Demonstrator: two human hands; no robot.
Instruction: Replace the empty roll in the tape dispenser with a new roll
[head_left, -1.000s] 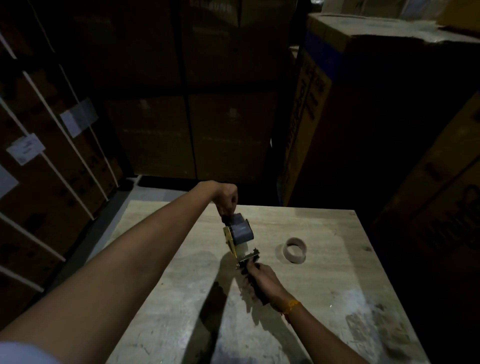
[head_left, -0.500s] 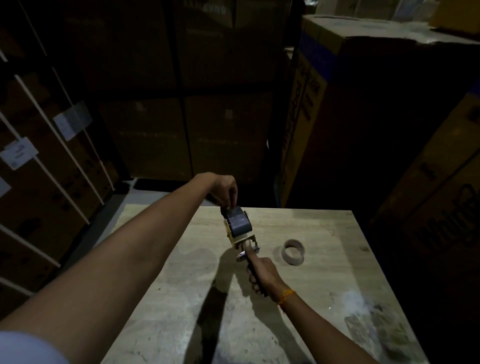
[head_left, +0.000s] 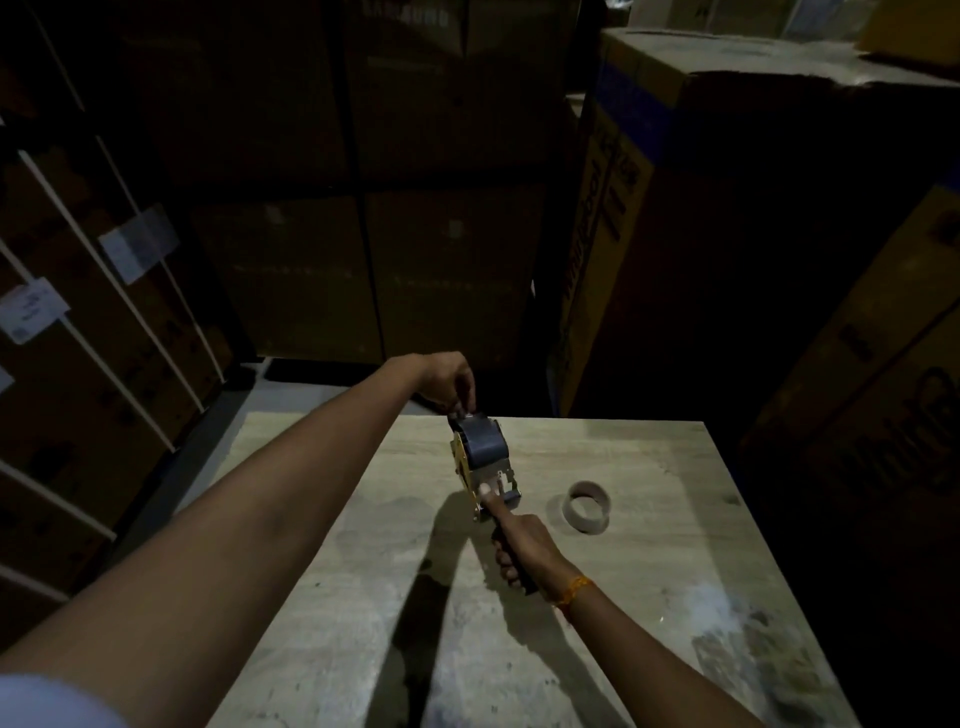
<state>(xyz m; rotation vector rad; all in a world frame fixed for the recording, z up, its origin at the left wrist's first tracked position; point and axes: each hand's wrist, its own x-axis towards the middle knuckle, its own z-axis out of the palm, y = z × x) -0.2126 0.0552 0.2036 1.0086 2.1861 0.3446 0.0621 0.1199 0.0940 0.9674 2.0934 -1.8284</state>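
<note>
A yellow-sided tape dispenser (head_left: 475, 480) is held above the wooden table (head_left: 649, 597), with a grey roll of tape (head_left: 485, 444) mounted on it. My right hand (head_left: 519, 545) grips the dispenser's dark handle, its forefinger stretched forward onto the metal front plate. My left hand (head_left: 449, 384) reaches over from the far side and pinches the top of the grey roll with its fingertips. An empty cardboard core (head_left: 587, 506) lies on the table just right of the dispenser, apart from both hands.
Tall stacks of cardboard boxes (head_left: 727, 234) close in behind and to the right of the table. Strapped boxes with white labels (head_left: 78, 312) line the left. A strip of floor (head_left: 208, 441) shows at the table's left edge. The light is dim.
The dispenser has tipped more upright and moved slightly away. My right forefinger has stretched onto the front plate. My left hand stays pinched at the top of the roll.
</note>
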